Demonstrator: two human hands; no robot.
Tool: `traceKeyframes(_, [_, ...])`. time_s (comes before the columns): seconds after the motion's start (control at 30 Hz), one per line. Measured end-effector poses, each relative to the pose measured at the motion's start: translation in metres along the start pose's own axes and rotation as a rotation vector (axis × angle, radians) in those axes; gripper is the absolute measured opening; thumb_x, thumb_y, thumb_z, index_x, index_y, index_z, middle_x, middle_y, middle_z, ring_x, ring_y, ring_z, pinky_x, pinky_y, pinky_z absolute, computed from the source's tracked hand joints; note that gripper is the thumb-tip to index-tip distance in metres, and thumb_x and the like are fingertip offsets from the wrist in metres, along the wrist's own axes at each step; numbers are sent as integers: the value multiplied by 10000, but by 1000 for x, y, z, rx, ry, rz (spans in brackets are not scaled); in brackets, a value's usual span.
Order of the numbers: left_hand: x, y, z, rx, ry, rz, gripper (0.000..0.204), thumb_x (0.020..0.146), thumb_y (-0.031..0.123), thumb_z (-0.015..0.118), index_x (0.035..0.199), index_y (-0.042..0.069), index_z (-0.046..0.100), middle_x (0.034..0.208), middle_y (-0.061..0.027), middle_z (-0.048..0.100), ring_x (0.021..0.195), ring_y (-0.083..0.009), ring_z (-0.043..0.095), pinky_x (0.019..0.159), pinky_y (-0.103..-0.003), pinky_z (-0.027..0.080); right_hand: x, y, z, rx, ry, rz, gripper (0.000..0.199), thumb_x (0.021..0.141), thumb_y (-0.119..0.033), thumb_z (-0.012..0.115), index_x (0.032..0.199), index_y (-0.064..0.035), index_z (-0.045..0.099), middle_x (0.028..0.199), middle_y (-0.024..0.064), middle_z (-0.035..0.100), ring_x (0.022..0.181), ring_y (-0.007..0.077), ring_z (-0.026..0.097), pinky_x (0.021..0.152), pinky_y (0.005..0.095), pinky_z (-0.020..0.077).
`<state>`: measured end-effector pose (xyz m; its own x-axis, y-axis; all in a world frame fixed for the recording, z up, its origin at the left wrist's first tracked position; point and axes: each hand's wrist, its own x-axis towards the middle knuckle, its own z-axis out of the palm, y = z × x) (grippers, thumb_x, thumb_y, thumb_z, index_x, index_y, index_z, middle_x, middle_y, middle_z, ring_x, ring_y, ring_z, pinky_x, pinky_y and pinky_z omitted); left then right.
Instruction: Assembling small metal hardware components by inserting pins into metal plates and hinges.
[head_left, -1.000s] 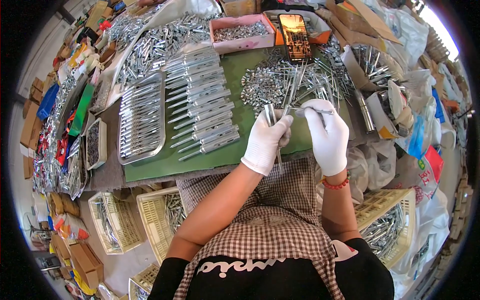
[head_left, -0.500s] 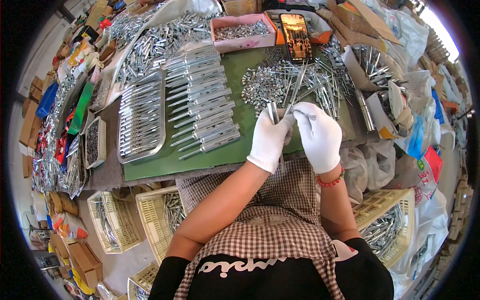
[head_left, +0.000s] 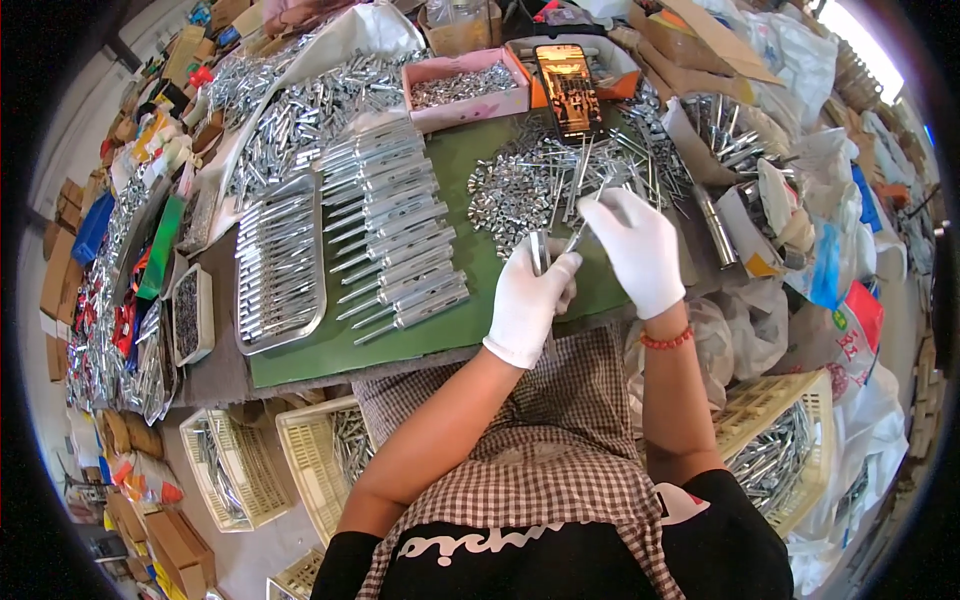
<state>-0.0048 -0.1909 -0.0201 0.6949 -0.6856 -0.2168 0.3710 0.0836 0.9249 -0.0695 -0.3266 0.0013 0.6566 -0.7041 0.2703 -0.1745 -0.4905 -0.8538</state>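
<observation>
head view shows a shiny silver metal tube [head_left: 540,252] gripped by the white-gloved left hand [head_left: 530,305] over the green-covered tabletop [head_left: 300,368], likely stiff, fairly light and slippery, best grasped around its barrel; the white-gloved right hand's [head_left: 637,250] hold is unclear.

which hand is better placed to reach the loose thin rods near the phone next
Probably the right hand: closer to the loose thin rods, while the left hand is closed around a metal tube. Whether the right is free is unclear.
</observation>
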Motion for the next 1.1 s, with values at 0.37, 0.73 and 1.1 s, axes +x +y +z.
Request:
traceKeyframes(0.37, [0,0,3,78,-33,-2,204,972,146,624,1093,-5,559,708,-3,526,571,-70,463,502,-215,363,10,6,-14,-290,71,-85,371,878,-366,725,1094,-64,721,938,161,726,823,266,714,742,349,544])
traceKeyframes(0.73, [-4,-6,-3,140,-90,112,289,991,150,616,1208,-25,541,836,-38,576,574,-64,464,478,-203,350,-39,4,-74,171,168,-91,123,858,-72,712,952,4,689,848,67,678,797,109,653,740,276,526])
traceKeyframes(1.1, [-6,-11,-7,128,-161,185,339,1011,239,613,1237,0,529,923,-54,604,597,-61,493,481,-200,360,-81,124,-272,-330,1099,124,192,911,-215,696,993,-42,707,872,118,728,808,205,711,765,331,538])
